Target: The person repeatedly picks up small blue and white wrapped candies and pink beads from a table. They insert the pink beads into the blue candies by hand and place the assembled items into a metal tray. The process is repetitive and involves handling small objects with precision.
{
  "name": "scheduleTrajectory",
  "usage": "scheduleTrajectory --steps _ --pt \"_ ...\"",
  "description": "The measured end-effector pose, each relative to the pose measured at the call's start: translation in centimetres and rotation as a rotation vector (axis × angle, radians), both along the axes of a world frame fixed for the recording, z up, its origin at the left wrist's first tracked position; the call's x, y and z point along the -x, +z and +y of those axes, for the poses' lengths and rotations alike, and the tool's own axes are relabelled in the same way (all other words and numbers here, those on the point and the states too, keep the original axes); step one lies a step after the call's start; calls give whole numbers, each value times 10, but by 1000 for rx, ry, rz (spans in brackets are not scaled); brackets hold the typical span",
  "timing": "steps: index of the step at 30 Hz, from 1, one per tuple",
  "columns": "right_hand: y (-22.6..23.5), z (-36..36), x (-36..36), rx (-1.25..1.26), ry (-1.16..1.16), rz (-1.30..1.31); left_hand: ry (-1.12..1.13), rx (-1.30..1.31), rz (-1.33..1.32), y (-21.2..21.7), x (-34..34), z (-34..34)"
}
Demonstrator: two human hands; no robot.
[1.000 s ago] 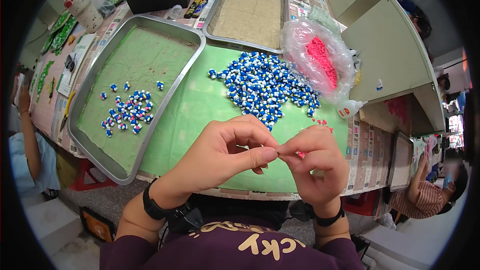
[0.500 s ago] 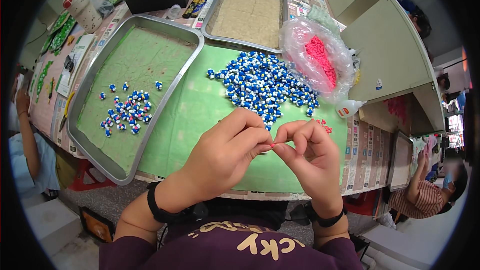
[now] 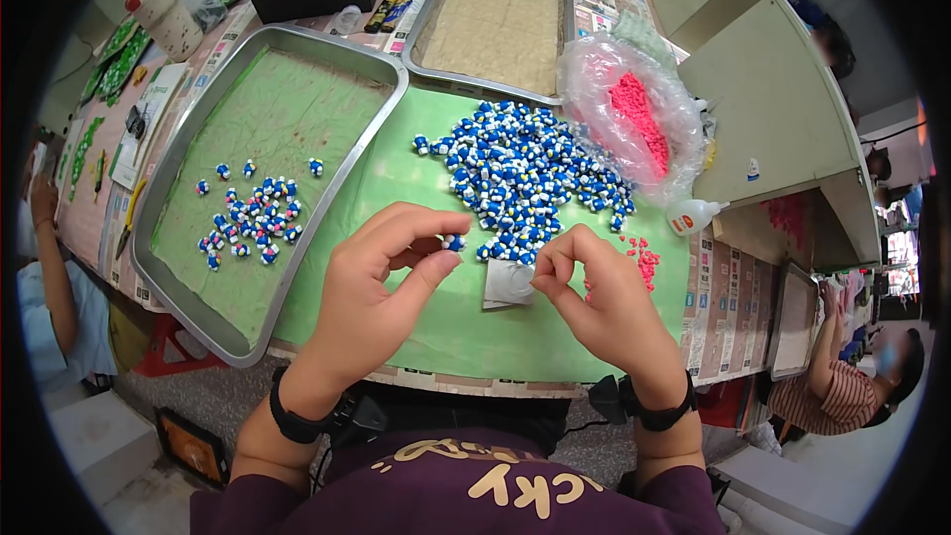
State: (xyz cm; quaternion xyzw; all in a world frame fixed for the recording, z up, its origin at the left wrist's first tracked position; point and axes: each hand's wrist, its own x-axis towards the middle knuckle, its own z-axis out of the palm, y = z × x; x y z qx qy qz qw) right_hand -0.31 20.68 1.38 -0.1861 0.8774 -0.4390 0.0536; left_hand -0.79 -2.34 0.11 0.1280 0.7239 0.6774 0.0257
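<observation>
My left hand is closed in a pinch on a small blue-and-white figurine. My right hand also pinches, its fingertips at the right edge of a small whitish square sheet. What those fingertips hold, if anything, is too small to make out. Just beyond both hands, a large heap of like blue-and-white figurines covers the green mat. Loose pink bits lie beside the right hand, partly hidden by it. On the left, a metal tray contains several figurines with pink on some.
A clear plastic bag of pink pieces and a white glue bottle sit at the right, beside a pale cabinet. Another tray lies at the back, near a black box. Other people are at both sides.
My hands have moved apart; the left one went left with the figurine. The whitish square sheet between them has come into view, and more pink bits show beside my right hand.
</observation>
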Motion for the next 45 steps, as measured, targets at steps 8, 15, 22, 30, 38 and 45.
scheduleTrajectory --steps 8,15,22,30,38,45 --pt "-2 -1 0 -82 -10 8 -2 -182 -86 -7 1 -2" --pt "0 -1 -3 -67 -38 38 -56 -168 -107 -10 -1 -5" --pt "1 0 -7 -108 -11 61 -29 -308 -203 -5 -1 -1" --pt "11 -6 -11 146 -91 63 -60 -465 -252 -4 -3 15" --pt "18 -27 -6 526 -91 191 -104 -521 -320 2 -3 24" --pt "13 -33 -5 439 -114 263 -105 -451 -152 -3 -4 24"
